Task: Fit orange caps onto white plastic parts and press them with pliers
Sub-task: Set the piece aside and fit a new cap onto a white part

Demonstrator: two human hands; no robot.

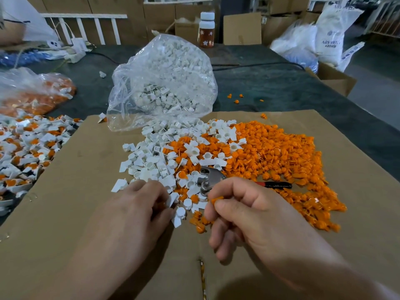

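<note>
Left hand pinches a white part, right hand pinches an orange cap, not yet mated; pliers lie untouched among loose heaps; assembled pile far left, much stock apparently remaining.

surface: dark table | on it: cardboard sheet; clear bag of white parts; bag of orange pieces; bottle
</note>
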